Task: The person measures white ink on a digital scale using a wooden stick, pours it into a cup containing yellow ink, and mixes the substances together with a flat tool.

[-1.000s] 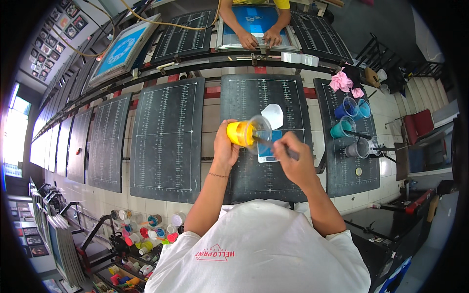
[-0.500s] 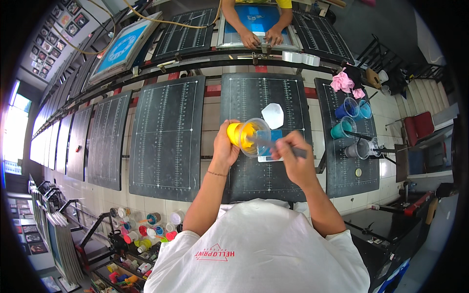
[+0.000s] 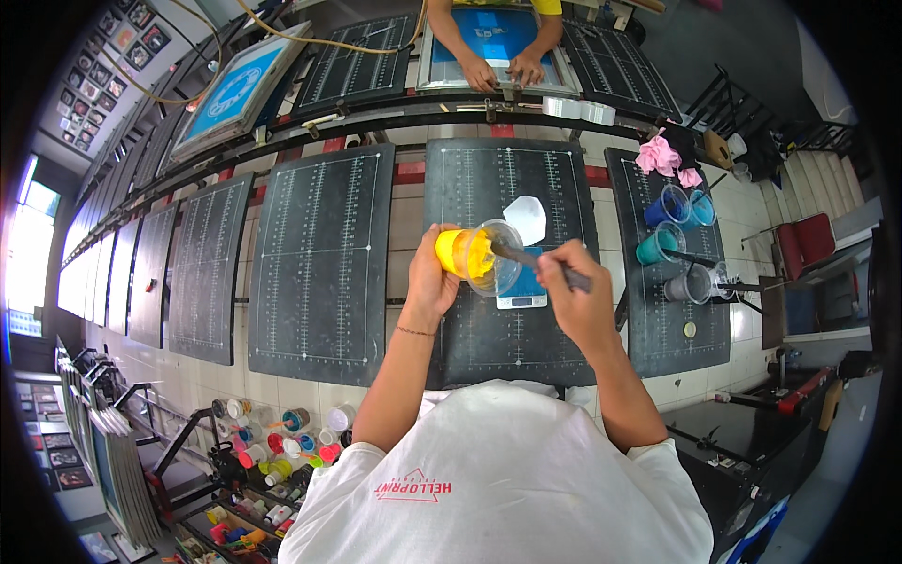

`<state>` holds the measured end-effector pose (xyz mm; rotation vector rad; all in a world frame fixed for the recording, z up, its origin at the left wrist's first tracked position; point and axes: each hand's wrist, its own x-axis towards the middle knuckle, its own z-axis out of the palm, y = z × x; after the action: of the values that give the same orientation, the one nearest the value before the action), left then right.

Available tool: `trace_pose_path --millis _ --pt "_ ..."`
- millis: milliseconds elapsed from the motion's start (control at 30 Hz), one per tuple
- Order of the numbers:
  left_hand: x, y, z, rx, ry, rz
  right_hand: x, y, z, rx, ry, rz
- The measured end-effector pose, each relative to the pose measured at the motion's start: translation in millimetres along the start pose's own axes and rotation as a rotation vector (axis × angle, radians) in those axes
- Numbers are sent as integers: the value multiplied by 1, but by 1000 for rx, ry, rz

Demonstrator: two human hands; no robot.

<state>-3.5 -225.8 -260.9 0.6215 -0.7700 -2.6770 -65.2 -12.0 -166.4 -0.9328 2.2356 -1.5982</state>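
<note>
Black gridded print table (image 3: 512, 343), workshop.

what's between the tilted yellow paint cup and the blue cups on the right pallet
In the head view, the right hand gripping a stirring tool sits between the yellow paint cup and the blue cups, then a pale gap between pallets.

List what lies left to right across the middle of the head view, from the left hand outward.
Left hand → tilted clear cup of yellow paint → right hand with a stirring tool → teal cup → blue cup.

left hand (image 3: 434, 274) tilting cup (image 3: 477, 257), right hand (image 3: 578, 299) stirring
</note>
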Motion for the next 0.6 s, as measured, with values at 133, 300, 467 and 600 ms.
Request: trace_pose_path --millis 133,300,467,600 --pt "4 0 -2 16 4 -24 -3 -2 1 89 72 -46" --pt "2 -2 -2 15 -6 -44 -4 -12 -5 7 -137 -46" --pt "0 -6 -4 32 -10 -17 -7 -4 5 51 93 64" --pt "-2 -6 -1 -32 17 -9 -10 -2 7 106 104 105"
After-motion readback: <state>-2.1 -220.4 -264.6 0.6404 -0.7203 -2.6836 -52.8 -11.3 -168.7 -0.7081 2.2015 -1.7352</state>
